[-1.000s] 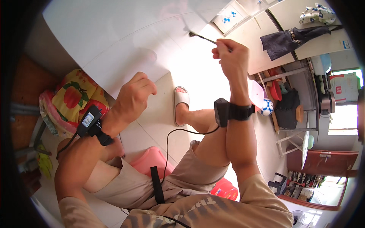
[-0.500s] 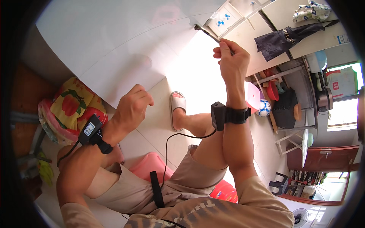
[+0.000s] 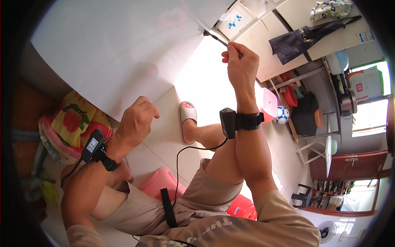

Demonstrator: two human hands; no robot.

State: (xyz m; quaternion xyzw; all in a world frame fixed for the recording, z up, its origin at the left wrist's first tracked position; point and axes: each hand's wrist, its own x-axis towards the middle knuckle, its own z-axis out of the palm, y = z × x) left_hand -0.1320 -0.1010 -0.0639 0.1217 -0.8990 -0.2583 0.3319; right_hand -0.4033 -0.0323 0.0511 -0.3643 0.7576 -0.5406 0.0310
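My right hand (image 3: 240, 66) is raised and pinches the handle of a thin dark brush (image 3: 217, 38); the brush tip touches the upper right part of a large white board (image 3: 123, 53) that leans in front of me. My left hand (image 3: 138, 119) rests with curled fingers on the lower edge of that board and holds it there. Both wrists carry black strapped devices, and a thin black cable runs down from the right one. I am seated, with my knee raised and a foot in a white slide sandal (image 3: 188, 121) on the tiled floor.
A bag with a red and yellow fruit print (image 3: 78, 125) lies at the left. A pink stool (image 3: 162, 185) is under me. To the right stand a pink basin (image 3: 269, 103), a small ball (image 3: 282, 116), a metal rack with pots, and a dark garment (image 3: 306, 39) hanging on cabinets.
My right hand with the brush has shifted up and slightly left along the board. My left hand has slid down and right along the board's lower edge.
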